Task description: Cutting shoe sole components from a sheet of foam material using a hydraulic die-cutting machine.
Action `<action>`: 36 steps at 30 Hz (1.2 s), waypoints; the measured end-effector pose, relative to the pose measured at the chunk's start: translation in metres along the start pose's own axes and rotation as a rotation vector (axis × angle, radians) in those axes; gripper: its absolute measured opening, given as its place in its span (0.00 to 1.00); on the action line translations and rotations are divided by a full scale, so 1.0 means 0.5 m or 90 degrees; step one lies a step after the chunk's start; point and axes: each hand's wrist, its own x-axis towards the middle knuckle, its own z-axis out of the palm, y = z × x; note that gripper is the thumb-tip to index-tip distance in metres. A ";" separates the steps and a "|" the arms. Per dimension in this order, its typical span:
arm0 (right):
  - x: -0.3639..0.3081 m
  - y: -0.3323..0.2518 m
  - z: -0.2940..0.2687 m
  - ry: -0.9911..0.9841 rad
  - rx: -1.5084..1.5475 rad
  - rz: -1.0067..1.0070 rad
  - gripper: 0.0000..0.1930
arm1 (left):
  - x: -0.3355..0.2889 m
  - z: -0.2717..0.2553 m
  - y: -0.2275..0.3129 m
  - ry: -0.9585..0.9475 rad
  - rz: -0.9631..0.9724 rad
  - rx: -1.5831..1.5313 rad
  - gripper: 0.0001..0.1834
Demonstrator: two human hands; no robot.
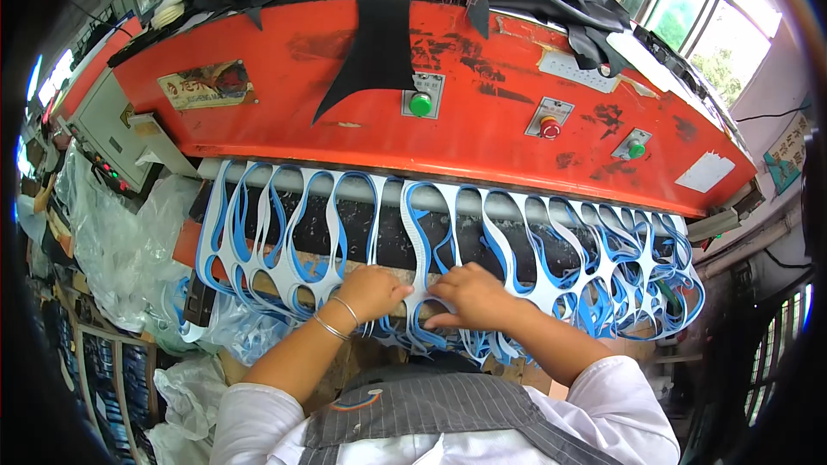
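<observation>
Maybe to steady it, my half-curled left fingers (379,282) and right fingers (453,282) touch the white-and-blue holey sheet (421,248), grip hard to tell.

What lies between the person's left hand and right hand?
In the head view, a narrow white strip of the cut-out sheet runs down between the left hand and the right hand.

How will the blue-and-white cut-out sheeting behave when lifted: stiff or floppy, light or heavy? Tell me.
The cut-out sheeting will probably flop, since its thin strips bend and sag. It looks light for its width, being largely open holes. Its loops may snag on one another, as they bunch and overlap toward the right end.
</observation>
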 end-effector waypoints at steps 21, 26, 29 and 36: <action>0.149 0.070 -0.034 -0.262 0.115 0.140 0.16 | 0.009 -0.087 -0.007 -0.138 -0.047 -0.035 0.23; 0.254 0.210 0.077 0.165 0.019 0.149 0.12 | 0.136 -0.046 -0.127 0.258 -0.011 -0.030 0.22; 0.270 0.237 0.144 0.192 -0.011 0.073 0.08 | 0.179 0.000 -0.188 0.263 -0.060 0.043 0.19; 0.258 0.288 0.173 0.193 0.172 0.082 0.07 | 0.232 0.020 -0.237 0.246 0.049 0.012 0.11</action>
